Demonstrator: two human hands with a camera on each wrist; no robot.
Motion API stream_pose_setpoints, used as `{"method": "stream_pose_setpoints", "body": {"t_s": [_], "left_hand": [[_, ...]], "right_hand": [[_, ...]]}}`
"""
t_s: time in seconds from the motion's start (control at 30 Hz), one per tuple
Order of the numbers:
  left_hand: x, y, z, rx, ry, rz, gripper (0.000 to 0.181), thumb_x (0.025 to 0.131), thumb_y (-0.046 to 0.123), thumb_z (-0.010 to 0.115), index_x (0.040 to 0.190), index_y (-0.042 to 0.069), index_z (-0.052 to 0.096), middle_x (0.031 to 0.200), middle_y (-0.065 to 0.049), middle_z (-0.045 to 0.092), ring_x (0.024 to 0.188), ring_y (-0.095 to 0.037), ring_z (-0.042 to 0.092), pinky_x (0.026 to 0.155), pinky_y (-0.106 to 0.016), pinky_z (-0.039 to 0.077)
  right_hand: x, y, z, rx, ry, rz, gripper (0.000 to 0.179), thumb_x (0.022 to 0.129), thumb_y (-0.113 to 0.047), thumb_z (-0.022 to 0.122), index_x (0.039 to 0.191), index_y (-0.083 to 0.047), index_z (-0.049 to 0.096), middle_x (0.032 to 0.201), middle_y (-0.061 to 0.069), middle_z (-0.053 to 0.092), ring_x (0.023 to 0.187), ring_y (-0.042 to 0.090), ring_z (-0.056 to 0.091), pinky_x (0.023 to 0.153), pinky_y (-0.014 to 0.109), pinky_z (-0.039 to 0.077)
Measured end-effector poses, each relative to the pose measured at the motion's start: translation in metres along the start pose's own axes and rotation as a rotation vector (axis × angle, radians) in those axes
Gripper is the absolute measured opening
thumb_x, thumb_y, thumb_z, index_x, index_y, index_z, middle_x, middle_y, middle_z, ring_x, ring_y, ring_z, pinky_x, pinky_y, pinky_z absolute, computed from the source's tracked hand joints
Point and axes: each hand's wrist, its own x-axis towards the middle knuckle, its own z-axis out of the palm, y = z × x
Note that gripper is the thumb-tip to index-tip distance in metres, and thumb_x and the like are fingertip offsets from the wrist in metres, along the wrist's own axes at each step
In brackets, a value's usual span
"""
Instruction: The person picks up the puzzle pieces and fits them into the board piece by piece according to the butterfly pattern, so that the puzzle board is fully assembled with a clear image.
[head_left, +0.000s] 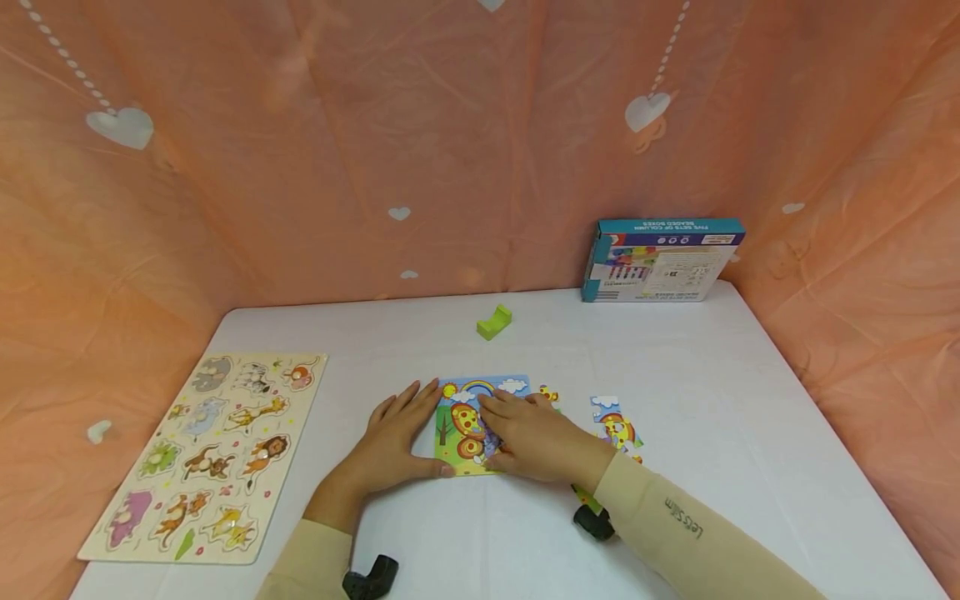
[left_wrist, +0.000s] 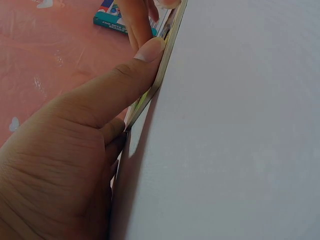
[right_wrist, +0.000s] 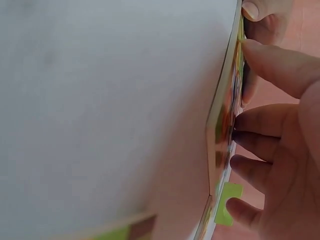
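Picture puzzle on white table: left hand, fingers straight, touches its left edge; right hand, fingers extended, touches its face.

The right hand is over the picture board, thumb at its near edge, fingertips seemingly on its face; the left hand meets that edge too. A green block sits near the far edge of the white surface.

Puzzle board partly hidden
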Motion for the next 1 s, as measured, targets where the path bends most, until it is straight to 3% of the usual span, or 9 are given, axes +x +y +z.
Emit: {"method": "stream_pose_setpoints", "body": {"t_s": [0.37,0.53,0.67,0.9,1.0], "left_hand": [[0.0,-0.002,0.002,0.006,0.001,-0.009,0.119,0.079,0.061,0.091,0.171,0.01,0.036,0.178,-0.003,0.027,0.165,-0.036,0.013,0.128,-0.064,0.007],[0.0,-0.002,0.002,0.004,0.008,-0.002,0.119,0.079,0.061,0.09,0.171,0.01,0.036,0.178,-0.003,0.027,0.165,-0.035,0.013,0.128,-0.064,0.007],[-0.001,-0.001,0.002,-0.006,0.011,-0.006,0.119,0.078,0.062,0.091,0.171,0.011,0.037,0.178,-0.002,0.028,0.165,-0.034,0.013,0.128,-0.063,0.007],[-0.001,-0.001,0.003,0.0,0.017,-0.017,0.119,0.077,0.061,0.091,0.171,0.01,0.037,0.178,-0.003,0.028,0.165,-0.034,0.013,0.128,-0.064,0.008],[-0.001,0.0,0.003,0.002,0.016,-0.024,0.119,0.077,0.062,0.091,0.17,0.01,0.038,0.178,-0.003,0.028,0.165,-0.034,0.012,0.128,-0.064,0.008]], "right_hand": [[0.003,-0.001,0.001,0.073,-0.025,0.045,0.079,0.105,-0.053,0.07,0.165,-0.007,0.048,0.174,0.008,0.035,0.161,0.034,0.028,0.12,0.065,0.033],[-0.002,0.004,-0.002,0.269,0.028,0.07,0.073,0.106,-0.05,0.07,0.166,-0.014,0.049,0.175,0.008,0.034,0.161,0.033,0.029,0.124,0.068,0.026],[-0.011,0.015,-0.007,0.468,0.105,0.085,0.071,0.108,-0.047,0.068,0.167,-0.012,0.047,0.172,0.01,0.039,0.159,0.035,0.031,0.125,0.067,0.024],[-0.03,0.042,-0.017,0.744,0.304,0.139,0.058,0.114,-0.038,0.058,0.162,-0.006,0.051,0.161,0.012,0.052,0.144,0.036,0.051,0.116,0.062,0.043],[-0.041,0.055,-0.017,0.841,0.373,0.169,0.053,0.118,-0.037,0.05,0.161,-0.006,0.052,0.159,0.015,0.055,0.143,0.038,0.053,0.116,0.065,0.042]]}}
